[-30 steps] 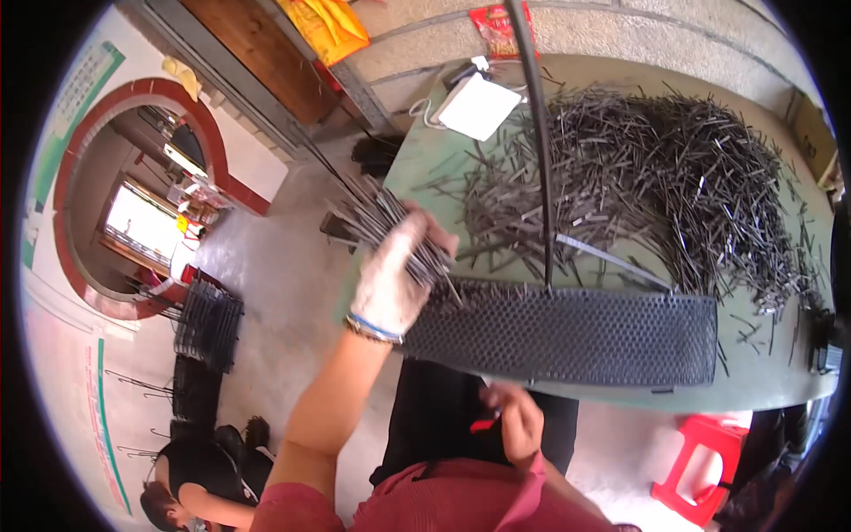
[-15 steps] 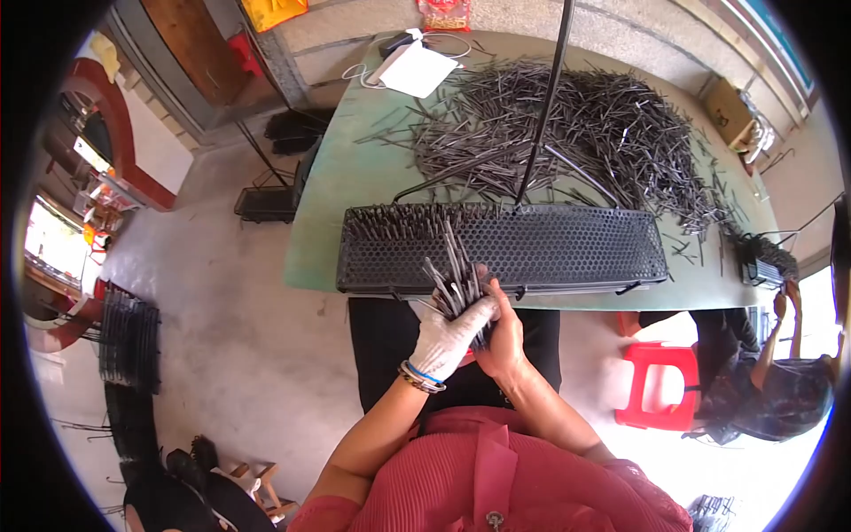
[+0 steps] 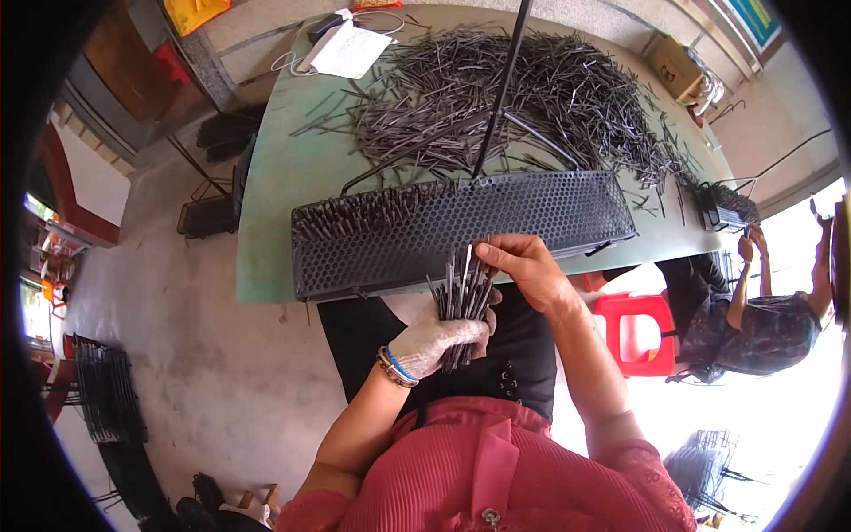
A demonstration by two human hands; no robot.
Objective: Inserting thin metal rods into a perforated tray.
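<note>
If the left hand (image 3: 443,340), its grip clamped round sticks (image 3: 458,300), slackens, loose ones could spill; whether the right hand (image 3: 530,270) pinches one, I cannot tell.

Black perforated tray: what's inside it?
Dark strips stand in the tray toward its left rear; the front and right holes look bare. The strips' lower ends are hidden, as is whatever lies under the holes.

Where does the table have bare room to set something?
Along the left edge of the table, bordered by the perforated tray, white sheet and dark strip pile. A smaller patch lies past the tray's right end. Crowded: middle and back, under that pile.
</note>
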